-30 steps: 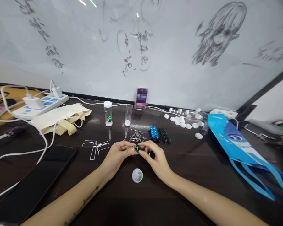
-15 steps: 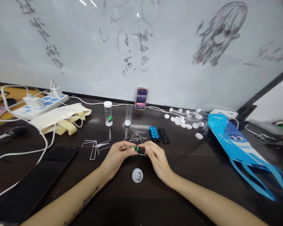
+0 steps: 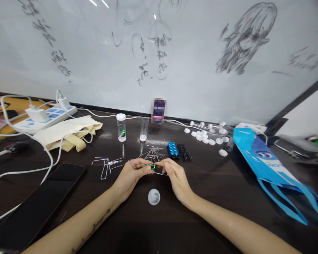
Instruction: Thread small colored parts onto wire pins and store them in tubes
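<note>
A small shiny green metal part (image 3: 152, 166) with a dark piece at its right is pinched between the thumb and fingers of my left hand (image 3: 134, 173). Thin wire runs beside those fingers. My right hand (image 3: 175, 176) is closed, its fingertips meeting the dark end of the green part. Under them a thin bent metal rod (image 3: 160, 173) sticks out, like a hex key. Just below both hands stands a small white cup (image 3: 154, 197) with tiny bits inside. Thin pins (image 3: 154, 153) lie in a heap beyond my fingers, and L-shaped metal keys (image 3: 107, 164) lie to the left.
Blue metal parts (image 3: 172, 150) and black parts (image 3: 184, 152) stand in rows. Behind are a capped tube (image 3: 121, 128), an open clear tube (image 3: 144, 128) and white caps (image 3: 205, 140). A phone (image 3: 39, 208), cables and a power strip (image 3: 53, 116) occupy the left; a blue bag (image 3: 270, 165), the right.
My right fingertips have shifted slightly around the thin rod at the green part. The left hand holds nearly the same pose, and the view has moved a touch.
</note>
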The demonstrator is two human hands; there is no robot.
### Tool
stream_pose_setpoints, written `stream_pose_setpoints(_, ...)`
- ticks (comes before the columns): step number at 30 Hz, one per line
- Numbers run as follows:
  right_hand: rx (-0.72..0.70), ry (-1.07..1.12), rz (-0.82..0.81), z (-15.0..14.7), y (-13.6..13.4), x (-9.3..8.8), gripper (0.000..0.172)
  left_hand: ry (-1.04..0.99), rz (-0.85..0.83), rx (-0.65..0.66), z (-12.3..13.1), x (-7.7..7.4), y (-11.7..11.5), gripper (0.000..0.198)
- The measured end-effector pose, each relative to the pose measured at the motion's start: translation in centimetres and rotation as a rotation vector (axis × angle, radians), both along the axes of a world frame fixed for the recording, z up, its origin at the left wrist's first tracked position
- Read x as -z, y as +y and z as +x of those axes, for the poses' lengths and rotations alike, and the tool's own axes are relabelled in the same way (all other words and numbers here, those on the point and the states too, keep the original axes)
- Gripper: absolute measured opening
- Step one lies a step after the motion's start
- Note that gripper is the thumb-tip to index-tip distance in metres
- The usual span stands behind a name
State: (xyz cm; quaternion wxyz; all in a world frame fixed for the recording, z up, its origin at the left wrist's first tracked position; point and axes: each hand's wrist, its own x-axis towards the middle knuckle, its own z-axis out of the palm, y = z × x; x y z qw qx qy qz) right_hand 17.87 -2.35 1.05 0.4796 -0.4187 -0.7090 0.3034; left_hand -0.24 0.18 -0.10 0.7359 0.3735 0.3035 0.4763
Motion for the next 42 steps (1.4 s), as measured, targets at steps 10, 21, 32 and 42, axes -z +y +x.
stream_pose_setpoints(10, -0.004, 0.011, 0.001, -0.04, -0.01, 0.01, 0.036, 0.006, -0.008, 0.002, -0.01, 0.01, 0.07, 0.018)
stream_pose_setpoints(21, 0.006, 0.011, 0.005, -0.09, 0.0, -0.16, 0.035, 0.002, 0.006, 0.006, -0.07, 0.21, 0.02, 0.017)
stream_pose_setpoints(32, 0.003, -0.01, 0.004, -0.12, -0.07, -0.27, 0.036, 0.003, -0.004, -0.002, -0.06, 0.24, 0.07, 0.018)
stream_pose_setpoints(42, 0.02, -0.011, 0.014, -0.23, -0.03, -0.27, 0.039, -0.001, -0.012, -0.004, 0.02, 0.01, -0.01, 0.02)
